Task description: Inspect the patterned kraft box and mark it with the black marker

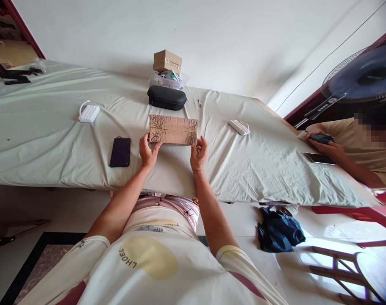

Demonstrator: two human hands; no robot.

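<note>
Four corners scribbled in dark loopy pen on one brown cardboard piece (173, 130); left scribbles spread a bit wider, centre plain. Rectangular, longer left to right, thin line across the middle, faint ribbing on the near half. Located mid desk (170, 169), on the near side of the black case (166, 98). Left hand (148, 151): fingers gripping near-left corner, thumb at near edge. Right hand (199, 154): thumb and fingers at near-right corner, gripping it, others loosely curled. Phone (120, 152) to the left, slightly nearer. Can't tell whether the cardboard touches the desk.
</note>
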